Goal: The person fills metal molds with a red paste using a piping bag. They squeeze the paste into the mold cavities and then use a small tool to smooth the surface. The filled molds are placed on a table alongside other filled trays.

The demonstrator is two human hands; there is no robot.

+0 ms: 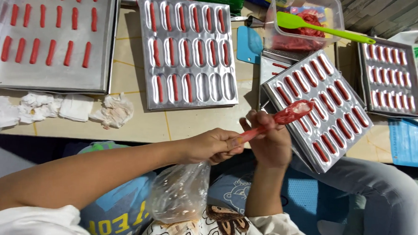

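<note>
I see left hand (210, 146) with grip pinching a red spatula (276, 119) handle and an empty plastic bag (179, 193). Right hand (270, 140) grip curled on the spatula, near centre. Tilted mould tray (320, 107) right: red strips in every slot. Centre mould tray (188, 49): near-right slots empty. Far tub (308, 19): red paste, green spatula (318, 26).

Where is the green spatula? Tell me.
In the head view, the green spatula lies at upper right across the clear tub of red batter, just above the tilted mould tray.
</note>
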